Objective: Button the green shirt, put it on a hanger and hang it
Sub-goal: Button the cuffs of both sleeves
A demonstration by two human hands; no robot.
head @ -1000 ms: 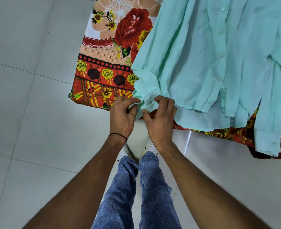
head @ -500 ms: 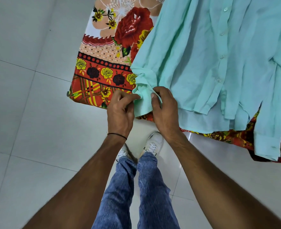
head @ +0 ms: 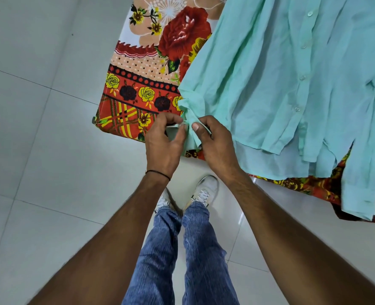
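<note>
The mint-green shirt [head: 281,84] lies spread on a table covered by a flowered cloth, its front placket with several small buttons running down the right part of the view. One sleeve cuff [head: 190,128] hangs at the table's near edge. My left hand [head: 163,143] pinches one flap of that cuff between thumb and fingers. My right hand [head: 215,139] pinches the other flap right beside it, thumbs almost touching. The other sleeve [head: 367,183] droops over the table edge at the right. No hanger is in view.
The red, orange and yellow flowered tablecloth [head: 138,95] drapes over the table's left and near edges. White floor tiles [head: 39,150] spread to the left and below. My legs in blue jeans and white shoes [head: 204,192] stand just short of the table.
Both hands have lifted slightly toward the table with the cuff, and the fingers have shifted so the two cuff flaps are drawn closer together. The shirt body has not moved.
</note>
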